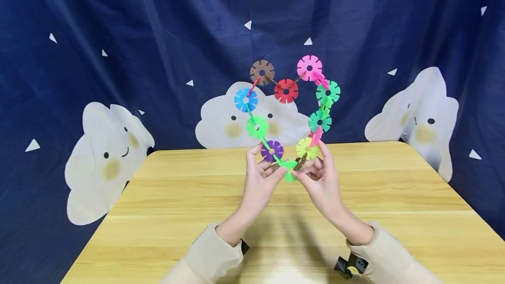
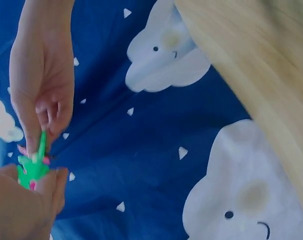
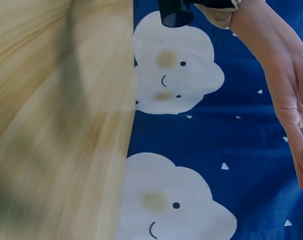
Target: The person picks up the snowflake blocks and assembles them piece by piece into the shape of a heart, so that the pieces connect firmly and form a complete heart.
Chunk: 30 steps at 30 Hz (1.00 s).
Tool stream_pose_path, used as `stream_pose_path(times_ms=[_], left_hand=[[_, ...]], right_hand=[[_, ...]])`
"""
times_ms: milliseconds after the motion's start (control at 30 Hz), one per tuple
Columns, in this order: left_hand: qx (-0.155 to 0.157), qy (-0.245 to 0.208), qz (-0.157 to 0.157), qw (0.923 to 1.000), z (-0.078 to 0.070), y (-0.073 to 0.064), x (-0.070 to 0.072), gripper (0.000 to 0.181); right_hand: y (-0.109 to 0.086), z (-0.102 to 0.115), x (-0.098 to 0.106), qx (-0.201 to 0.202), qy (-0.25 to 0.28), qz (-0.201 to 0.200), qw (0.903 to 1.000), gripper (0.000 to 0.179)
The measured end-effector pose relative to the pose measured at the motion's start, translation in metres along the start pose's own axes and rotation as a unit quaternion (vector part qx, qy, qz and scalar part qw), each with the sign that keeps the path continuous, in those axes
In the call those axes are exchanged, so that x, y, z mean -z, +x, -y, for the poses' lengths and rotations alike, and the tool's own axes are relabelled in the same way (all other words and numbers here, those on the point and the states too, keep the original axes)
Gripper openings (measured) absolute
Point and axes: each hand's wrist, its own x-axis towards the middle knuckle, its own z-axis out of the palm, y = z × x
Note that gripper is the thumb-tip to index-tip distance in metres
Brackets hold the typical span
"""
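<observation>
A heart-shaped loop of colourful slotted plastic discs is held upright above the table in the head view. Its lowest point is a bright green disc (image 1: 289,175), which my left hand (image 1: 260,181) pinches at its left side between thumb and fingers. From the other side my right hand (image 1: 321,181) pinches near the same disc. A purple disc (image 1: 272,150) stands just above the left fingers, a yellow disc (image 1: 307,148) by the right ones. A red disc (image 1: 286,91) forms the dip at the top, between a brown disc (image 1: 262,72) and a pink disc (image 1: 309,68).
Below the hands lies a light wooden table (image 1: 177,214). Behind it hangs a dark blue curtain (image 1: 177,21) with white clouds and small triangles. A small black device (image 1: 357,263) sits at the right sleeve's cuff.
</observation>
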Motion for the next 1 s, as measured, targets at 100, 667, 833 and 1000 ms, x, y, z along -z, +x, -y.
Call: stream_pose_path(times_ms=[100, 667, 833, 1000], left_hand=[[0.000, -0.005, 0.001, 1.0000, 0.004, 0.003, -0.001, 0.060], [0.100, 0.192, -0.019, 0.9762, 0.054, 0.014, 0.016, 0.057], [0.152, 0.207, -0.019, 0.9662, 0.070, 0.016, 0.019, 0.064], [0.197, 0.218, -0.014, 0.9559, 0.083, 0.017, 0.022, 0.065]], right_hand=[[0.001, -0.002, 0.000, -0.011, -0.036, -0.010, 0.9992, 0.080], [-0.010, -0.033, 0.019, -0.257, -0.229, 0.080, 0.9353, 0.074], [-0.016, -0.046, 0.022, -0.291, -0.261, 0.107, 0.9141, 0.075], [-0.022, -0.056, 0.027, -0.314, -0.282, 0.142, 0.8952, 0.078]])
